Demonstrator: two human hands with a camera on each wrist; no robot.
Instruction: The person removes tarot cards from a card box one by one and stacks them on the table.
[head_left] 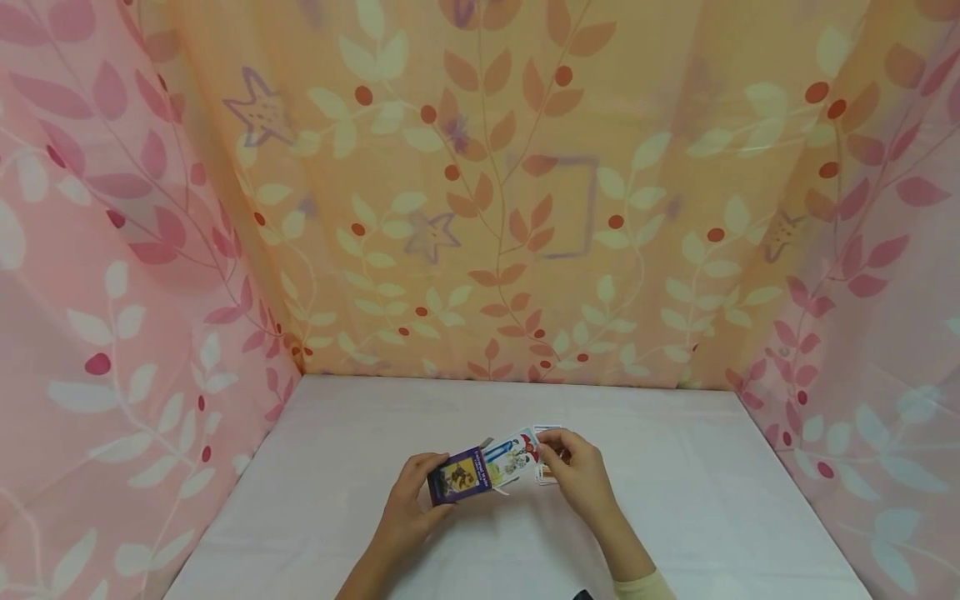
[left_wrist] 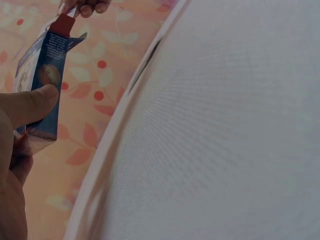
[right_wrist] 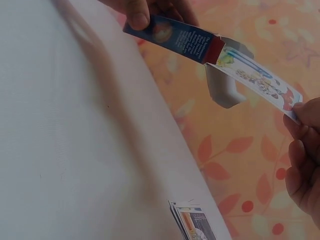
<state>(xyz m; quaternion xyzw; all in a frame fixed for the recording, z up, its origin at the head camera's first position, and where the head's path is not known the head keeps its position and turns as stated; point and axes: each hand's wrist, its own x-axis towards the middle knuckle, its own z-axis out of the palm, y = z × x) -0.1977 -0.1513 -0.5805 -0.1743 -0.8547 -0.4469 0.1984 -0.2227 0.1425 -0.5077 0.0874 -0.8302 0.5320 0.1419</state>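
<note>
My left hand grips a dark blue card box by its closed end, thumb on one narrow side. The box's flaps stand open at the end facing my right hand. Between thumb and fingers, my right hand pinches the outer end of a picture card. That card sticks partly out of the box's open end; its other end is hidden inside. In the right wrist view a small pile of cards lies on the table, and in the head view my right hand partly covers it.
A white cloth covers the table. Patterned curtains with leaves and red dots enclose it at the back and on both sides. A small dark object shows at the bottom edge of the head view.
</note>
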